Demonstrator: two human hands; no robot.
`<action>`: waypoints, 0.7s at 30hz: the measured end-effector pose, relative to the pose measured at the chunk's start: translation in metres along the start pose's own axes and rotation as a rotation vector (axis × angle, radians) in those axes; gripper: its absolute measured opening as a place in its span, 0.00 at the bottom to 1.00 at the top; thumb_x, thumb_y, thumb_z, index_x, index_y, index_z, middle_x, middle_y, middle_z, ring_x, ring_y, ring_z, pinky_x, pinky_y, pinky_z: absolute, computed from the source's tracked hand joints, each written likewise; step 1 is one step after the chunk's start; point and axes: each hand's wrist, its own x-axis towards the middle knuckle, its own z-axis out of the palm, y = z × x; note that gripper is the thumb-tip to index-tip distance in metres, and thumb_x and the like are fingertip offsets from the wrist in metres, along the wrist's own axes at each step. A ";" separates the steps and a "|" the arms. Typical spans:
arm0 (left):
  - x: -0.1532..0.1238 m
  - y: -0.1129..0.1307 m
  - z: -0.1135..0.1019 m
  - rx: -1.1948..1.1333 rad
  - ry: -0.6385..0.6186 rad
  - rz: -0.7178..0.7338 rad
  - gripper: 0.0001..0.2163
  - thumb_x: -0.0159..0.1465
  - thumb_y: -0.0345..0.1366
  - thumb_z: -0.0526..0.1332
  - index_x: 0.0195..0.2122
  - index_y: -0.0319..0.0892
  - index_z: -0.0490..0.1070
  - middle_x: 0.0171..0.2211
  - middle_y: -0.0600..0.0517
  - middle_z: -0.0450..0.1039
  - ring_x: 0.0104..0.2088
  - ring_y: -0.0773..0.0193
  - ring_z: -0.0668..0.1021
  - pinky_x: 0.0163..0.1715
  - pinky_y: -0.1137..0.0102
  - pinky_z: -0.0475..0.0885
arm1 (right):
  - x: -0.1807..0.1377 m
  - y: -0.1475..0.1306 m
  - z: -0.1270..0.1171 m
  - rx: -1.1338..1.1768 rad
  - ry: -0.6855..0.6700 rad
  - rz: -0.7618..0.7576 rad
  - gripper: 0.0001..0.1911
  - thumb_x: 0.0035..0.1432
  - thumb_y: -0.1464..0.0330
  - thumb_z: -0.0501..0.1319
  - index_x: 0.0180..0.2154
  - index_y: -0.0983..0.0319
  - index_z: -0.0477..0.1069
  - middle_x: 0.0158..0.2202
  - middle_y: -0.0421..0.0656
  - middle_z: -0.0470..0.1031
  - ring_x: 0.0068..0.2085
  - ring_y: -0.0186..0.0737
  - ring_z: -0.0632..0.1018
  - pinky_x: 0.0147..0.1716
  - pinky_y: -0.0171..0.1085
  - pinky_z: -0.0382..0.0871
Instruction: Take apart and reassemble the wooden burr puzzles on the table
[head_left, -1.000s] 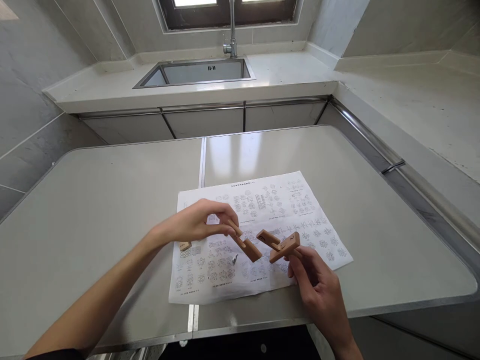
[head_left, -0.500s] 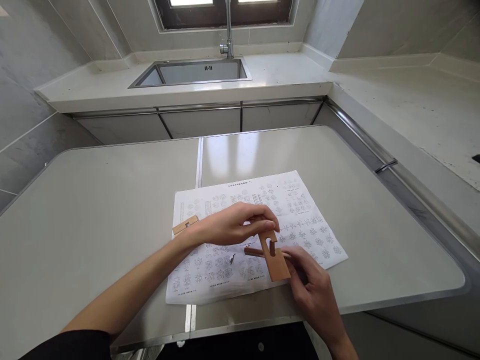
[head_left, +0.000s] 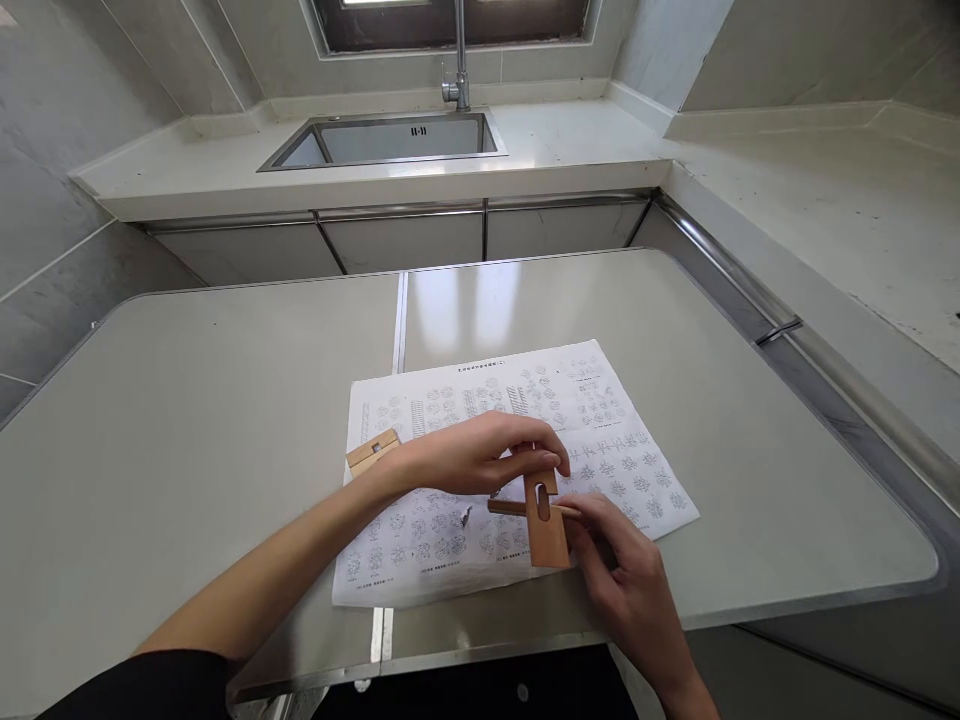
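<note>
We see our left hand (head_left: 480,458) curled over the top end of a flat slotted wooden piece (head_left: 546,538), thumb and fingertips pressed together on it so that it stands almost upright. Our right hand (head_left: 630,580) comes in from the bench's near edge, fingers bent and pinching one end of a thin wooden bar (head_left: 504,507). The bar lies level and crosses the slotted piece at its slot; we cannot tell whether it passes fully through. Both pieces are held just above the near part of a printed sheet (head_left: 622,450), which lies on the bench (head_left: 225,400) close to its near edge. A third wooden piece (head_left: 373,452) rests at the sheet's left edge, just behind our left wrist. A small grey scrap (head_left: 467,516) lies on the sheet near the bar's free end.
</note>
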 end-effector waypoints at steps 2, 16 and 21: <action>0.001 -0.001 0.000 -0.002 -0.008 0.009 0.10 0.78 0.32 0.55 0.48 0.42 0.76 0.43 0.49 0.83 0.42 0.64 0.82 0.41 0.70 0.74 | 0.000 -0.001 0.000 0.001 0.001 0.002 0.10 0.77 0.65 0.57 0.50 0.53 0.77 0.42 0.43 0.78 0.45 0.41 0.83 0.38 0.33 0.78; 0.008 -0.004 -0.004 0.000 -0.054 -0.003 0.06 0.76 0.33 0.60 0.50 0.42 0.76 0.43 0.49 0.83 0.41 0.64 0.82 0.41 0.69 0.74 | 0.000 -0.001 0.000 0.002 0.003 -0.007 0.11 0.76 0.65 0.57 0.50 0.55 0.78 0.45 0.44 0.81 0.43 0.42 0.83 0.37 0.34 0.78; 0.009 -0.012 0.000 -0.017 -0.046 -0.008 0.06 0.76 0.34 0.61 0.48 0.42 0.77 0.44 0.48 0.83 0.43 0.62 0.82 0.42 0.68 0.75 | 0.000 -0.001 0.000 0.000 0.004 0.006 0.11 0.76 0.65 0.57 0.50 0.55 0.78 0.44 0.45 0.80 0.44 0.42 0.83 0.38 0.35 0.79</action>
